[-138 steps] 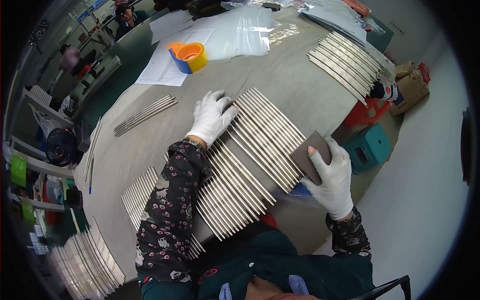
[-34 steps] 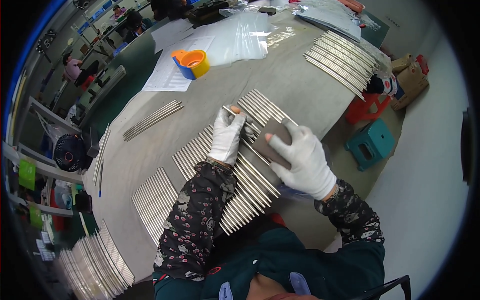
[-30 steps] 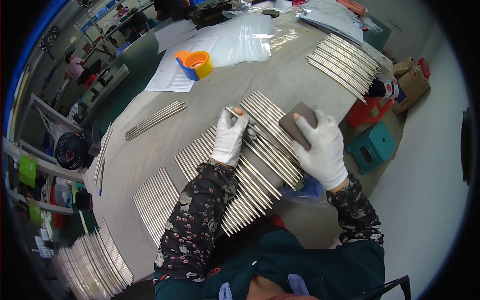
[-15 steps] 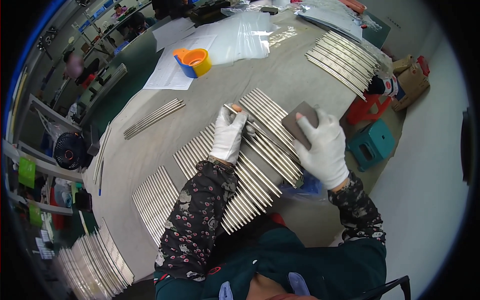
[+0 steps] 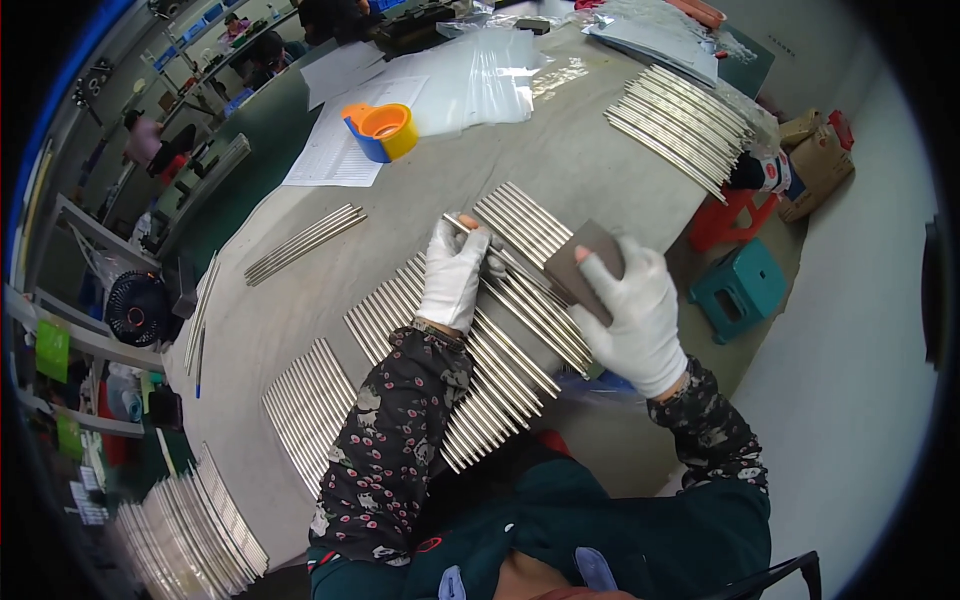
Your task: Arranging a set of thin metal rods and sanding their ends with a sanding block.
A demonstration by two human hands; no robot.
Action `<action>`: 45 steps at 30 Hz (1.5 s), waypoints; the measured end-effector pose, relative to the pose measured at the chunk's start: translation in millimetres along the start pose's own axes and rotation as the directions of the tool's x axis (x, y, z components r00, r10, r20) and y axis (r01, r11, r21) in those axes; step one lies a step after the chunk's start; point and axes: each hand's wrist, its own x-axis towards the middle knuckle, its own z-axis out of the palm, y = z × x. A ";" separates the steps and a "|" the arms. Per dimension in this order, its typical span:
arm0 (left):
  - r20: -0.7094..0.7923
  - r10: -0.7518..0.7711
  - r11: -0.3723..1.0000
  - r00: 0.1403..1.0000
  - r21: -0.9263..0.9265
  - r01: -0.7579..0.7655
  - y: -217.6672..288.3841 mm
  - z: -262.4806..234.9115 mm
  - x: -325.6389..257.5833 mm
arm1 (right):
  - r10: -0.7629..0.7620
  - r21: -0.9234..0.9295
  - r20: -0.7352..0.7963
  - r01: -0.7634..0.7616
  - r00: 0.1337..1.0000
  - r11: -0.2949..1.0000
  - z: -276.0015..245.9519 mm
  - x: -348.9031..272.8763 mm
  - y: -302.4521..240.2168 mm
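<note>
My left hand (image 5: 452,280), in a white glove with bare fingertips, is closed around the upper end of a thin silvery metal rod (image 5: 527,268). In my white-gloved right hand (image 5: 635,325) is a flat grey-brown block (image 5: 597,250), like a sanding block, pressed over the rods' right part. Its underside is hidden. A row of rods (image 5: 515,215) lies just beyond the held one, partly under the block. More rods (image 5: 540,318) lie close on the near side. Below my left hand a wide row of rods (image 5: 495,385) spreads toward the table's near edge, partly covered by my forearm.
Another rod row (image 5: 308,395) and a small rod bundle (image 5: 305,243) lie on the left of the grey table (image 5: 270,340). An orange, yellow and blue tape roll (image 5: 385,130) sits on paper. More rods (image 5: 680,125) lie far right, above a teal stool (image 5: 740,288).
My right hand has moved with the block a little to the left and nearer to me, along the rods. My left hand keeps its grip on the rod, almost in place.
</note>
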 end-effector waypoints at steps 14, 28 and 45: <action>-0.018 -0.014 0.999 1.000 0.035 0.014 0.4 1.1 -1.7 | 0.043 -0.103 -0.058 -0.049 0.997 0.993 -1.1 1.7 2.8; -0.023 -0.007 1.000 1.000 0.031 0.008 -1.8 -0.9 -2.4 | 0.118 -0.100 -0.056 -0.124 0.991 0.987 0.3 6.7 10.6; -0.074 0.007 1.000 0.997 0.030 -0.005 3.6 6.6 -3.4 | 0.106 0.063 -0.079 -0.101 0.991 0.993 -9.2 -21.4 7.0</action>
